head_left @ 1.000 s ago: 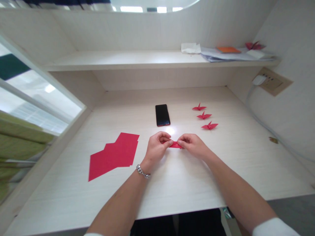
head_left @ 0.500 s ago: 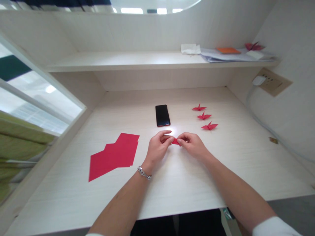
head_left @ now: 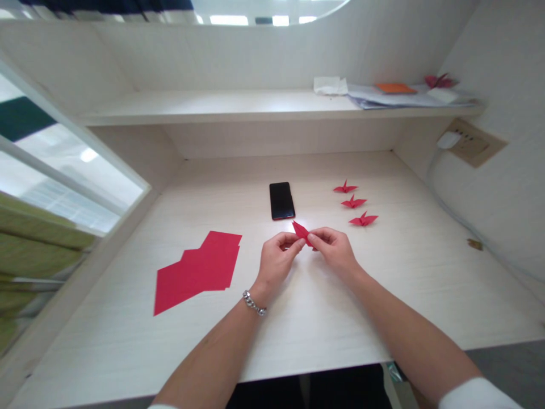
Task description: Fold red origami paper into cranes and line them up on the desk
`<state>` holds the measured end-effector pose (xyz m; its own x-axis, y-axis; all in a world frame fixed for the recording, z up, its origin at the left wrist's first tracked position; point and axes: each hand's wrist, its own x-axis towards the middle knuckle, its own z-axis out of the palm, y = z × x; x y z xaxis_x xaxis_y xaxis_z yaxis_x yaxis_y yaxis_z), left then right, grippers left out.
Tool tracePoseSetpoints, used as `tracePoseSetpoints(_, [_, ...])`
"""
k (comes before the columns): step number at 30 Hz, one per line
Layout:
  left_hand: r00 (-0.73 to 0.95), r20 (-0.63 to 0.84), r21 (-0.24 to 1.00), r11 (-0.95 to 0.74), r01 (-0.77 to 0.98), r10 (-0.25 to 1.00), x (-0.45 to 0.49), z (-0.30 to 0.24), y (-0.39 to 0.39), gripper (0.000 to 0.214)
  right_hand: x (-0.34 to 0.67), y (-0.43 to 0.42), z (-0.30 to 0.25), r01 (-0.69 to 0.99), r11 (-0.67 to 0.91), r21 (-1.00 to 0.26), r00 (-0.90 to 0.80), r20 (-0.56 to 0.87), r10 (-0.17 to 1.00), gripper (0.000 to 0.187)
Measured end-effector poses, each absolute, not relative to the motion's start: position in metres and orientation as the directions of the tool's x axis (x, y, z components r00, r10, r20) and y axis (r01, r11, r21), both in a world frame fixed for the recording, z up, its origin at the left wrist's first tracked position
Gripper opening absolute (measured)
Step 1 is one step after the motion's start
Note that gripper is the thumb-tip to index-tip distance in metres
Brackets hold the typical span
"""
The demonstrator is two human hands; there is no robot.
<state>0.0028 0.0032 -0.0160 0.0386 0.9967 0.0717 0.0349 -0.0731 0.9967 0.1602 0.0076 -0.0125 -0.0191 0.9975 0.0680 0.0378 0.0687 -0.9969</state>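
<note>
A small piece of folded red paper (head_left: 301, 230) is pinched between my two hands just above the desk, its pointed tip angled up and to the left. My left hand (head_left: 279, 255) grips its lower left side with thumb and fingers. From the right, my right hand (head_left: 334, 247) holds it with thumb and forefinger. The fingers cover its lower part. Three red paper cranes stand in a column to the right: a far crane (head_left: 345, 187), a middle crane (head_left: 353, 201) and a near crane (head_left: 363, 220). Flat sheets of red paper (head_left: 200, 267) overlap on the left.
Beyond my hands lies a black phone (head_left: 281, 201). The shelf (head_left: 204, 105) above the desk bears papers (head_left: 370, 99), an orange piece of paper (head_left: 395, 88) and another folded red paper (head_left: 440, 81). At right, a cable (head_left: 451, 210) hangs from a wall socket (head_left: 477, 142).
The folded red paper has been turned, so a long pointed part now sticks up past my fingers. Both hands have shifted slightly; the cranes, sheets and phone stay put.
</note>
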Motion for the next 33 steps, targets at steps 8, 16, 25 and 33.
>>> tracePoseSetpoints(8, [0.048, 0.095, 0.995, -0.095, -0.005, 0.994, 0.005, -0.015, 0.001, 0.021, 0.159, 0.000, -0.003, 0.229, 0.257, -0.939, 0.071, 0.280, 0.957, 0.014])
tracePoseSetpoints(16, [0.069, 0.168, 0.983, -0.172, 0.064, 0.983, 0.003, -0.016, 0.000, 0.018, 0.159, 0.000, -0.004, 0.281, 0.281, -0.918, 0.054, 0.307, 0.950, 0.011])
tracePoseSetpoints(25, [0.061, 0.235, 0.932, -0.242, 0.270, 0.970, 0.005, -0.006, -0.007, 0.015, 0.158, -0.003, -0.002, 0.307, 0.237, -0.922, 0.036, 0.260, 0.965, 0.011])
tracePoseSetpoints(33, [0.025, 0.263, 0.905, -0.255, 0.340, 0.965, 0.006, -0.007, -0.008, 0.013, 0.152, -0.006, -0.004, 0.294, 0.228, -0.928, 0.051, 0.253, 0.966, 0.013])
